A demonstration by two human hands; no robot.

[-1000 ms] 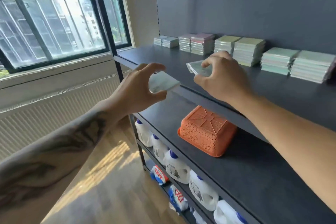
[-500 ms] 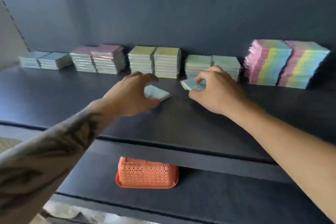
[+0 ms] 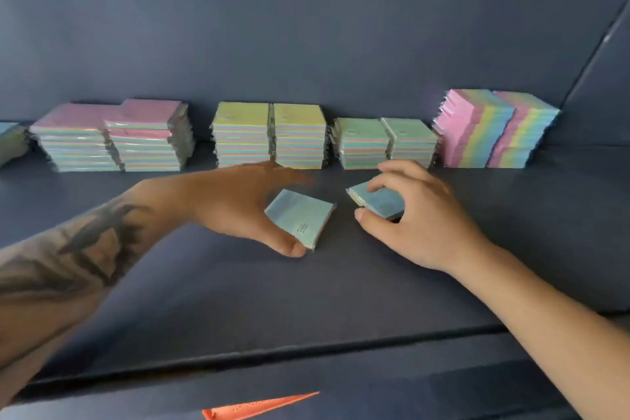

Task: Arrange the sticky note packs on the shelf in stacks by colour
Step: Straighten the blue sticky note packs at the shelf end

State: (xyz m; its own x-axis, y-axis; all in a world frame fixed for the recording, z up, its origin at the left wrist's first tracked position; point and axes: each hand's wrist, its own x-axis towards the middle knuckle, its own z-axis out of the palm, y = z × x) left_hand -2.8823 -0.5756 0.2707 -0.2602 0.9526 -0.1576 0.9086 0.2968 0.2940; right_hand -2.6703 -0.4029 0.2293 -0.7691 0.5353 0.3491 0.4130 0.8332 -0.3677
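My left hand [image 3: 238, 204] holds a light blue sticky note pack [image 3: 300, 216] between thumb and fingers, just above the dark shelf [image 3: 306, 300]. My right hand [image 3: 412, 215] grips a second blue pack [image 3: 380, 201] by its edges, a little to the right. Behind them, along the back wall, stand pairs of stacks: pink-topped [image 3: 112, 136], yellow-topped [image 3: 269, 135] and green-topped [image 3: 385, 143]. At the right, two tall stacks [image 3: 494, 129] show rainbow-striped sides. A blue-topped stack [image 3: 10, 143] is cut off at the left edge.
The shelf's back panel [image 3: 306, 27] rises right behind the stacks, and a side panel [image 3: 600, 85] closes the right end. The shelf's front edge [image 3: 272, 351] runs below my arms. An orange basket [image 3: 259, 406] peeks out on the shelf below.
The camera has swung from the window side to face the shelf and moved closer. Both hands, each with a blue pack, have come down low over the shelf in front of the stacks.
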